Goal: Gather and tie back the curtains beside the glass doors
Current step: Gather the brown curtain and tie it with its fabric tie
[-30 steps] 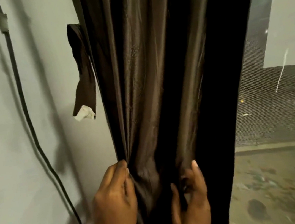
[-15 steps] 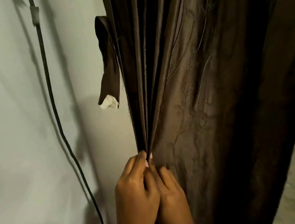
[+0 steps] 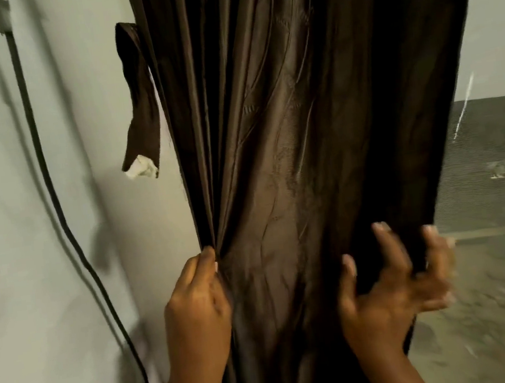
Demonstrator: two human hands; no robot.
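A pale wall (image 3: 57,215) is filling the frame from 7 to 11 o'clock. A dark brown curtain (image 3: 284,123) is hanging down the centre, running from 12 to 6 o'clock and covering most of the glass door (image 3: 502,160), which is showing only at 3 o'clock with a paved ground outside. A black cable (image 3: 40,153) is trailing down the wall at 9 o'clock, well apart from the curtain. A matching tie-back strap (image 3: 138,103) is dangling at 10 o'clock, just beside the curtain's left edge, with a white patch at its lower end.

The left hand (image 3: 195,309) is sitting at 7 o'clock; its grip is pinching the gathered pleats at the curtain's left edge, thumb and fingers closed on the fabric. The right hand (image 3: 393,285) is sitting at 5 o'clock against the curtain's right edge; its fingers (image 3: 388,244) are spread and bent, blurred by motion, touching the cloth, and whether this grip is closed on the fabric cannot be told.
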